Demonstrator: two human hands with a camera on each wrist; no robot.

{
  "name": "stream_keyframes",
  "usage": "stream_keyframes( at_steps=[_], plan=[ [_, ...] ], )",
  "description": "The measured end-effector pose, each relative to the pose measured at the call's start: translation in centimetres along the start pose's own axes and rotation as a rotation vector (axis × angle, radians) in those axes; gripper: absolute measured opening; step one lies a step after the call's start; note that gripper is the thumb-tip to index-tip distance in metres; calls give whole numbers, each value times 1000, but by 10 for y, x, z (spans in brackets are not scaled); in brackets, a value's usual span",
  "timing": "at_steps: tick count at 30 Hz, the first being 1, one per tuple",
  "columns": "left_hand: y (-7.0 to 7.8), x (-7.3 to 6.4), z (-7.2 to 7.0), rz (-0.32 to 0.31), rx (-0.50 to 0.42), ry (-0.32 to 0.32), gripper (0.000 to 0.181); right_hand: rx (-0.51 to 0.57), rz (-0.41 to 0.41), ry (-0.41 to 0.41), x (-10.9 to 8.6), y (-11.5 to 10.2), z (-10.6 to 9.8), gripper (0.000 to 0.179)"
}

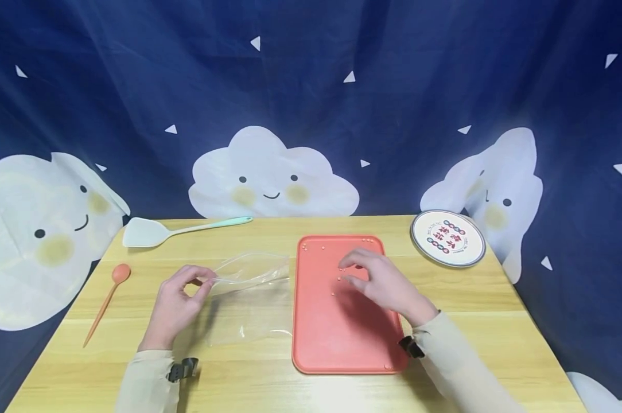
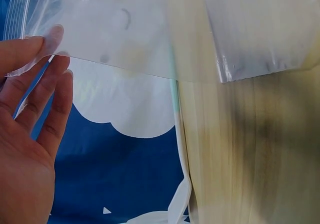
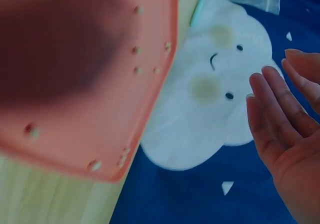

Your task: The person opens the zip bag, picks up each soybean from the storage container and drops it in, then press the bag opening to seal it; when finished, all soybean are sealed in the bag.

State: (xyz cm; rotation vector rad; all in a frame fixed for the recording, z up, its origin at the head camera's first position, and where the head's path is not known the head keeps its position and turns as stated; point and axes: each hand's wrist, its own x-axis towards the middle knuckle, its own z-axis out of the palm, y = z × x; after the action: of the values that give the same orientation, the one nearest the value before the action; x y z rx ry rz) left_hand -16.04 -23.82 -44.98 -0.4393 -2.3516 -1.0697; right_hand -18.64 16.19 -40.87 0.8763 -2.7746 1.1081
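The tray [image 1: 337, 332], bearing what look like kernels [image 1: 333, 294], lies right of the bag [image 1: 251, 312], left of the plate [image 1: 471, 241].

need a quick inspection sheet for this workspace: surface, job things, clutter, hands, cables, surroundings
Surface: light wood-grain table.
Job's things: transparent zip bag beside a red tray; small pale pieces scattered on the tray.
Clutter: white spatula with a mint handle, orange spoon, printed plate near the table's edges.
Hands: left hand pinches the bag near its zip; right hand is over the tray, fingers apart from thumb.
Cables: nothing seen.
Surroundings: dark blue curtain printed with smiling clouds and white triangles.
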Motion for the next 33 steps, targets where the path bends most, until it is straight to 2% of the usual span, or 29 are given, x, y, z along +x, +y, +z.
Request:
stream_keyframes(
  at_steps=[5, 10, 16, 27, 33],
  plan=[
    [1, 0, 0, -1, 6, 1, 31, -16, 34, -3, -19, 17, -7, 24],
    [2, 0, 1, -11, 23, -6, 28, -61, 83, -42, -40, 34, -8, 22],
    [2, -2, 2, -21, 19, 1, 29, -123, 65, -75, -58, 55, -3, 22],
    [1, -2, 0, -19, 21, 2, 28, -286, 69, -89, -69, 73, 12, 19],
    [1, -2, -1, -20, 15, 1, 28, -331, 11, -53, -71, 77, 16, 18]
  ],
)
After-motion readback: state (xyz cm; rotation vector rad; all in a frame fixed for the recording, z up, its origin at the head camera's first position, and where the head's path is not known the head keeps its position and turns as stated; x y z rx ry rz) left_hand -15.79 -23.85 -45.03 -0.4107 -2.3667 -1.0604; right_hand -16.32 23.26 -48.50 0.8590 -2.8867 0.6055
